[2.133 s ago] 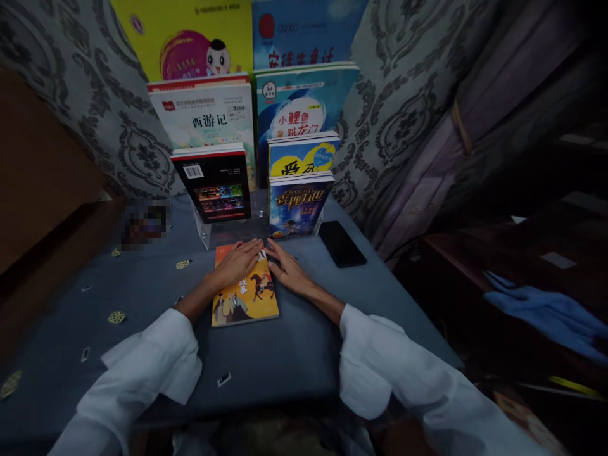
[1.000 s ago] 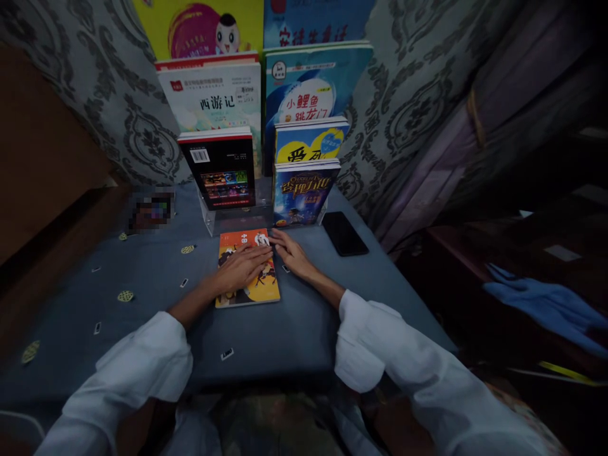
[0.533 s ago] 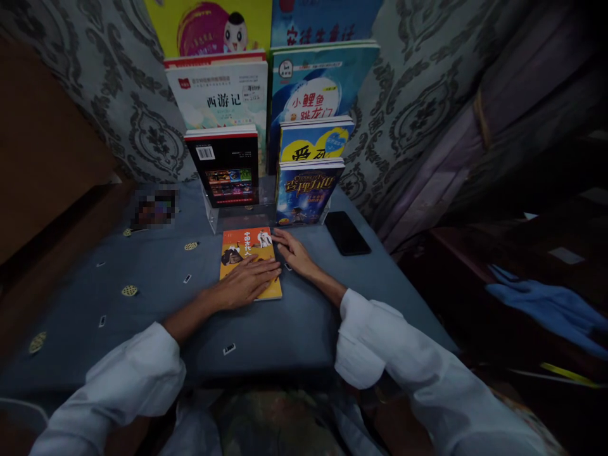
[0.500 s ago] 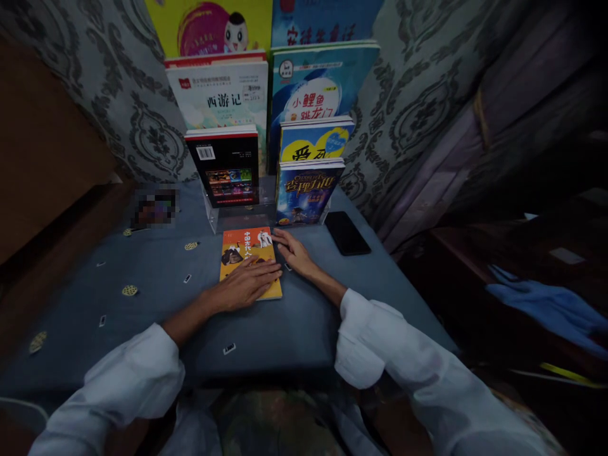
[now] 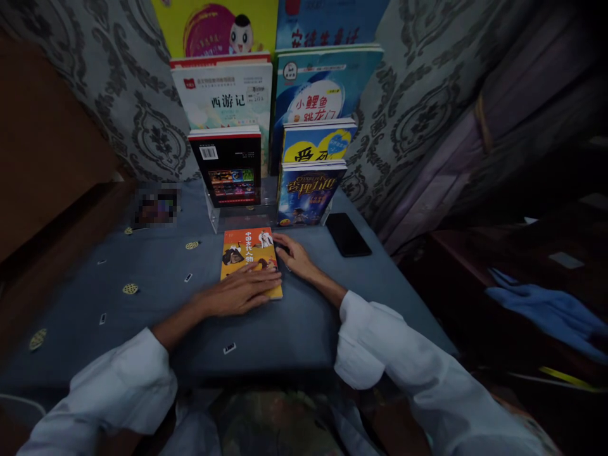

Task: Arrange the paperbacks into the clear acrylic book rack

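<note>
An orange and yellow book (image 5: 249,250) lies face up on the blue-grey tablecloth (image 5: 285,335), in front of a clear stand (image 5: 213,218). My left hand (image 5: 242,290) rests flat across the lower part of its cover, fingers stretched to the right. At the book's upper right edge is my right hand (image 5: 294,256), its fingers extended and touching or nearly touching the edge. Upright in the stand are a black book (image 5: 230,168) on the left and a dark blue book (image 5: 308,193) on the right, with larger books behind them.
A black phone (image 5: 348,234) lies to the right of the stand. A pixelated item (image 5: 156,206) is at the back left of the table. Patterned curtains hang behind, and a blue cloth (image 5: 546,310) lies off to the right.
My left hand has slid slightly down and to the left over the book, uncovering more of the cover. My right hand has hardly moved. The view has shifted a little.
</note>
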A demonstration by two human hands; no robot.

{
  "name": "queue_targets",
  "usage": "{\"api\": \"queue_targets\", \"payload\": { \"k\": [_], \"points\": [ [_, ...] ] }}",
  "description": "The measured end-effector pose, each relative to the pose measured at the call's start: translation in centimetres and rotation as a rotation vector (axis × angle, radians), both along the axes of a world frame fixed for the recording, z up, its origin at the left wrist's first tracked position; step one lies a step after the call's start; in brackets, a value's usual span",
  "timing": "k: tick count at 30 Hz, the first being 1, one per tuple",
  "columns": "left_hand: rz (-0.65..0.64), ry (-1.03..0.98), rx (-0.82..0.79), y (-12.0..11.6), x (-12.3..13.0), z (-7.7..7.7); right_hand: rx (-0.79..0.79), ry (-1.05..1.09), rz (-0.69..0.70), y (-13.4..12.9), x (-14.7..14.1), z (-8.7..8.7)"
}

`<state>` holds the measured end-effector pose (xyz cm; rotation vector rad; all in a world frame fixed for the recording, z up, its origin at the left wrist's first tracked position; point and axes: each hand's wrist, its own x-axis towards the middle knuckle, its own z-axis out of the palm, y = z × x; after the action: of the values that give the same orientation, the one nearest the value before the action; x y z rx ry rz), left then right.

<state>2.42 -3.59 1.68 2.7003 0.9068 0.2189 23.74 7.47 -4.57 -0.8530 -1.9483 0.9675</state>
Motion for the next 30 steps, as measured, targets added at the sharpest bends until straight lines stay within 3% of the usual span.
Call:
{"api": "queue_targets", "payload": {
  "k": [3,7,11,17,30],
  "points": [
    [0.123,0.016,0.005,2.5,-2.2,-0.6,0.052,-0.065,-0.017,-0.1,0.1,0.0],
    [0.397,0.026,0.025,5.9,-6.0,-1.7,0.132,-0.164,-0.078,-0.2,0.2,-0.1],
    [0.495,-0.005,0.018,6.7,-8.2,-2.4,0.178,-0.216,-0.073,-0.4,0.1,-0.1],
    [0.416,-0.019,0.028,4.0,-8.8,-2.4,0.207,-0.252,-0.053,-0.6,-0.1,-0.1],
    [0.305,0.016,0.07,-5.9,-8.2,-1.7,0.2,-0.254,-0.053,-1.0,-0.2,0.6]
  ]
}}
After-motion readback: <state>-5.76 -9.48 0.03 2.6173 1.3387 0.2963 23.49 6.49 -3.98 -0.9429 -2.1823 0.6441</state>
